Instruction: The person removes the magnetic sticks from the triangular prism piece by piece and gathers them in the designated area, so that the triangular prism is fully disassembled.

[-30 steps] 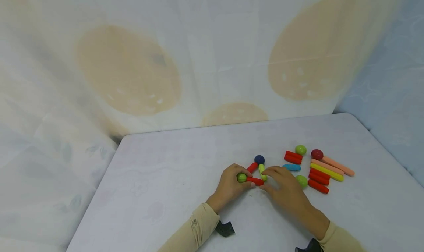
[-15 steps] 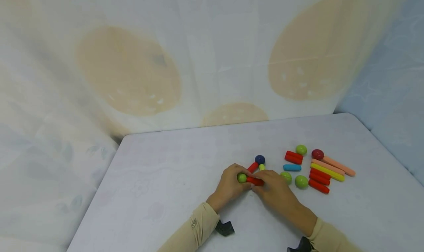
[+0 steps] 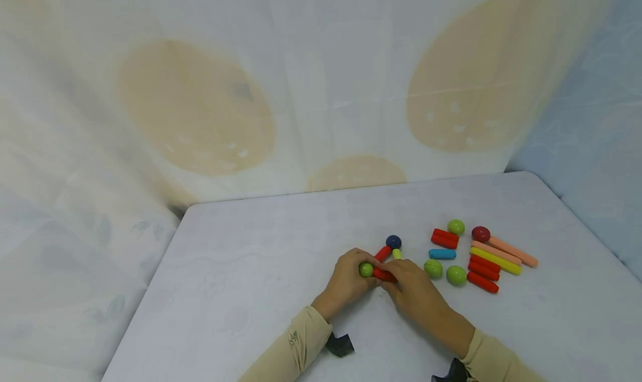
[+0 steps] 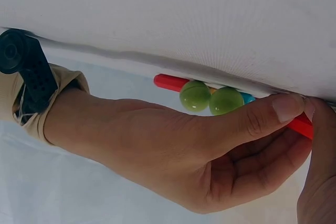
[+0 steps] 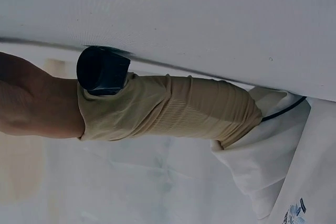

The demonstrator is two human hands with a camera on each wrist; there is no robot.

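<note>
My left hand [image 3: 365,274] curls round a green ball [image 3: 365,269] joined to the end of a short red stick [image 3: 385,275]. My right hand [image 3: 392,271] pinches that red stick from the other side. In the left wrist view its thumb [image 4: 273,114] presses on the red stick [image 4: 302,126]. Just beyond the hands, a dark blue ball [image 3: 393,241] caps another red stick [image 3: 383,253] and a yellow-green stick [image 3: 397,254]. Together these pieces lie flat in a triangle shape on the white table [image 3: 251,270].
Loose pieces lie to the right: two green balls [image 3: 433,268] [image 3: 456,275], a blue stick [image 3: 442,254], red sticks [image 3: 444,238], a third green ball [image 3: 456,226], a dark red ball [image 3: 480,233], and peach, yellow and red sticks [image 3: 495,260]. A cloth backdrop [image 3: 301,92] hangs behind.
My right hand slid left from the yellow-green stick onto the red stick, uncovering a green ball beside it. The left hand stayed in place.
</note>
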